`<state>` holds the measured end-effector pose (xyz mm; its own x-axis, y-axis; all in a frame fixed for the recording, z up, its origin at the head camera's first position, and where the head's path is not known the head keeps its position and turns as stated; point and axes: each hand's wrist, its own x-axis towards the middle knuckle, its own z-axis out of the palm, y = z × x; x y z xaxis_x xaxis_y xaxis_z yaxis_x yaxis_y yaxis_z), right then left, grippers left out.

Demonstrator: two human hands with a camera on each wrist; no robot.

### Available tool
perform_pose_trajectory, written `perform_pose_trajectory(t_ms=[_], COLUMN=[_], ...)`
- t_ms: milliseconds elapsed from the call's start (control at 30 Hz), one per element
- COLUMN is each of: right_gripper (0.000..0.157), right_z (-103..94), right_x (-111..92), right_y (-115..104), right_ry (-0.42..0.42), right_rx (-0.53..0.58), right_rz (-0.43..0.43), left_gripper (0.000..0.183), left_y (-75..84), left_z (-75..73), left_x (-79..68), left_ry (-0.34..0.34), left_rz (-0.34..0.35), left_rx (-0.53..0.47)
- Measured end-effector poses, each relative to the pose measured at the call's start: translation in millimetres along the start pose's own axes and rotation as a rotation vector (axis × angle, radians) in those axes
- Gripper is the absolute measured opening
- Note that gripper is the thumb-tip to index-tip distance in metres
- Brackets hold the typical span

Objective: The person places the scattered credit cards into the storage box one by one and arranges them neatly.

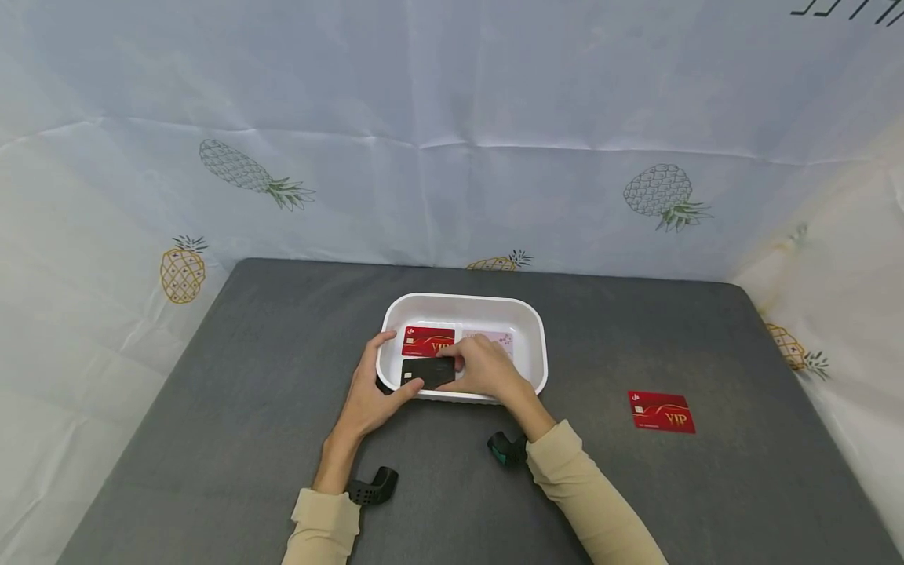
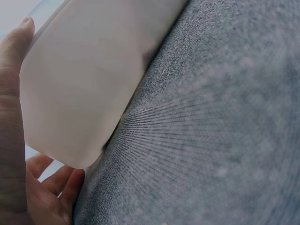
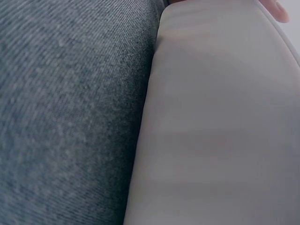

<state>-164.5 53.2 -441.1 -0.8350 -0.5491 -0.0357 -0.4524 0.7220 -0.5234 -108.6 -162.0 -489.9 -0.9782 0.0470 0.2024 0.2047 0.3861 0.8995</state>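
A white tray (image 1: 531, 345) stands on the grey table, its long side toward me. My left hand (image 1: 370, 392) holds its left end, with the thumb over the front rim beside a black card (image 1: 424, 369) and the fingers round the side. In the left wrist view the left hand (image 2: 14, 93) lies along the tray's wall (image 2: 84, 84). Inside the tray my right hand (image 1: 489, 369) pinches the right end of the black card. Behind that card lies a red VIP card (image 1: 421, 340). A pale pink patterned card (image 1: 504, 340) is partly hidden behind the right hand.
A second red VIP card (image 1: 661, 412) lies on the grey tabletop (image 1: 706, 337), to the right of the tray. Black wrist mounts (image 1: 374, 486) stick out from both wrists. A pineapple-print cloth (image 1: 452, 196) hangs behind the table's far edge and along its sides.
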Motion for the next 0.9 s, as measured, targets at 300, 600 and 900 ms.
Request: perform_pose_trajectory(t_ms=[300,600,900], right_gripper=[0.048,0.048,0.049], right_z=[0.2,1.5,1.5], right_x=[1.0,2.3,1.6], right_y=[-0.3,1.1,2.5], right_ry=[-0.007,-0.041,-0.054], right_rx=[0.026,0.078,0.091], right_rz=[-0.01,-0.002,-0.009], left_gripper=[0.087,0.087,0.087], left_y=[0.0,0.7,0.6], left_z=[-0.4,-0.4,0.0], left_x=[0.5,0.2,0.3], left_ry=[-0.001,-0.002,-0.003], left_rz=[-0.009,-0.015,-0.018], left_rx=[-0.001,-0.001,0.0])
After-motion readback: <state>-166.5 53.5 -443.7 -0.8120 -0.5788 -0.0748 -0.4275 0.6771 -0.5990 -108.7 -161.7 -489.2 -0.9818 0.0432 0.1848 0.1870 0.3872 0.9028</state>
